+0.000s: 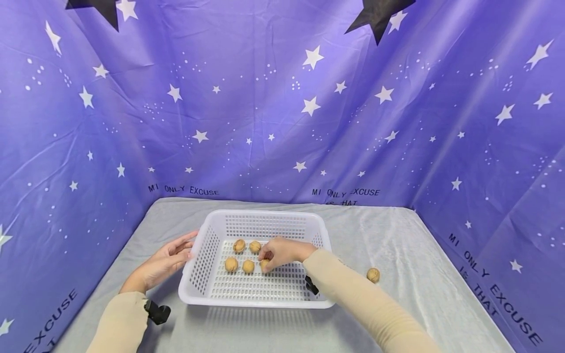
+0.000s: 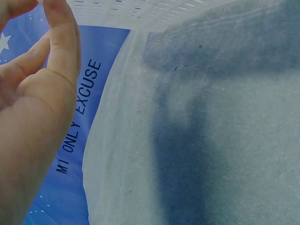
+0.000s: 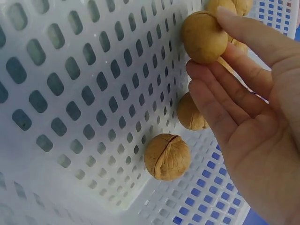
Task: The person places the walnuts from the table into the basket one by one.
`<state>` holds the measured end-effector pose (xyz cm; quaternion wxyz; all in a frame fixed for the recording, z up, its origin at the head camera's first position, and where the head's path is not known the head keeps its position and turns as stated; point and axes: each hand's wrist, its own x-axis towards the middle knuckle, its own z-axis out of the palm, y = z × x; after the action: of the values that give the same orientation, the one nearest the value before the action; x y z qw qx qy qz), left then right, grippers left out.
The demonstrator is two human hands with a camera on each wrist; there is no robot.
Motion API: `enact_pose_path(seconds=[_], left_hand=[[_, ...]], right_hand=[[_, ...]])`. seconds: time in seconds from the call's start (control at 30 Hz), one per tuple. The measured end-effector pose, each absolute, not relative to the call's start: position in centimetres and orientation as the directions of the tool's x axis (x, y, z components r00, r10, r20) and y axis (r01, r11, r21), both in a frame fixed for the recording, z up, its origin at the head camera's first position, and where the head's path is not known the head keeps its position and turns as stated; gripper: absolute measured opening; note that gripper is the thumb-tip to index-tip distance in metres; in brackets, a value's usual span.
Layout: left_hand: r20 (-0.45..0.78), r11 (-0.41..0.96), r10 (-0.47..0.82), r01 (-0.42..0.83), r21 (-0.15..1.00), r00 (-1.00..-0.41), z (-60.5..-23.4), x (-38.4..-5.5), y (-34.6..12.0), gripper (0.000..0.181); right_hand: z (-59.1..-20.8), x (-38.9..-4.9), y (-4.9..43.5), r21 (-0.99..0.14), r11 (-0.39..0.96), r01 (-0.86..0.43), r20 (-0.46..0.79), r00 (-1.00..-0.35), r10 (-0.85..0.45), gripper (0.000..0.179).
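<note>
In the head view, the right hand [image 1: 284, 250] pinches a walnut [image 1: 265, 266] inside the white basket [image 1: 256, 303], near four other walnuts [image 1: 248, 266], and the left hand [image 1: 159, 265] is at its left side. The left wrist view shows this hand's fingers [image 2: 62, 42] loosely extended; in the right wrist view, thumb and fingers narrowly hold the walnut.

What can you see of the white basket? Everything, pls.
The basket is white, rectangular and open-topped, plastic by its look, with rounded corners and a smooth rim. Rows of small openings pierce its walls and floor. It stands upright on the grey cloth, long sides running across the head view. Walnuts lie inside. The left hand is at its left rim, seemingly touching; the right hand reaches inside, pinching a walnut.
</note>
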<state>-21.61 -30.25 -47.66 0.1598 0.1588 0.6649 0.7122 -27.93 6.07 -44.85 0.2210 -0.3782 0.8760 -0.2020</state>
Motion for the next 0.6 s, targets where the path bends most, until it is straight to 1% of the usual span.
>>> enact_pose_path(seconds=[0.17,0.33,0.47,0.6], left_hand=[[0.023,-0.069,0.443,-0.008,0.998,-0.896,-47.6,-21.5,-30.3,0.068],[0.019,-0.067,0.44,-0.012,0.998,-0.898,-47.6,-21.5,-30.3,0.068],[0.022,-0.075,0.439,-0.012,0.997,-0.898,-47.8,-21.5,-30.3,0.067],[0.026,-0.074,0.437,-0.007,0.997,-0.899,-47.9,-21.5,-30.3,0.067]], right_hand=[[-44.4,-27.9,6.2,-0.543,0.65,-0.531,-0.266,-0.626,-0.733,0.037],[-43.3,-27.8,6.5,-0.546,0.654,-0.523,-0.266,-0.633,-0.728,0.04],[-41.4,-27.6,7.3,-0.57,0.62,-0.539,-0.229,-0.621,-0.75,0.041],[-39.4,-27.4,8.8,-0.547,0.583,-0.601,-0.157,-0.611,-0.776,0.04]])
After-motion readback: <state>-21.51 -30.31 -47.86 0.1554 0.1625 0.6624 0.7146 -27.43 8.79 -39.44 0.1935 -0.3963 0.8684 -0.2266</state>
